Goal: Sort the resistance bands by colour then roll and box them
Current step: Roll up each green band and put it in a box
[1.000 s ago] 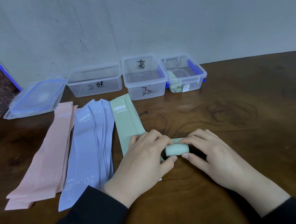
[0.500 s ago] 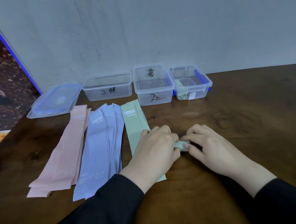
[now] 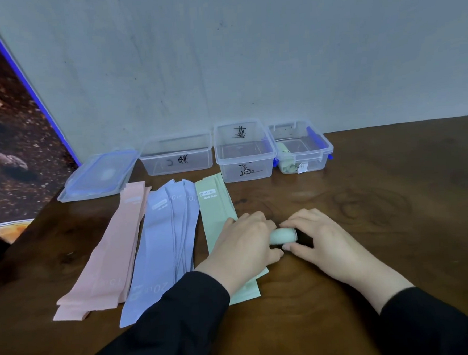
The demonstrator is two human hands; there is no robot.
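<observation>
Mint-green rolled band (image 3: pixel 282 235) sits on the wooden surface (image 3: pixel 369 223), just right of the flat green bands (image 3: pixel 216 214), and both hands are on it. The left hand (image 3: pixel 245 243) curls its fingers round the roll's left end; the right hand (image 3: pixel 323 240) pinches the right end between thumb and fingers. Beyond the green bands stand three clear boxes (image 3: pixel 245 154).
</observation>
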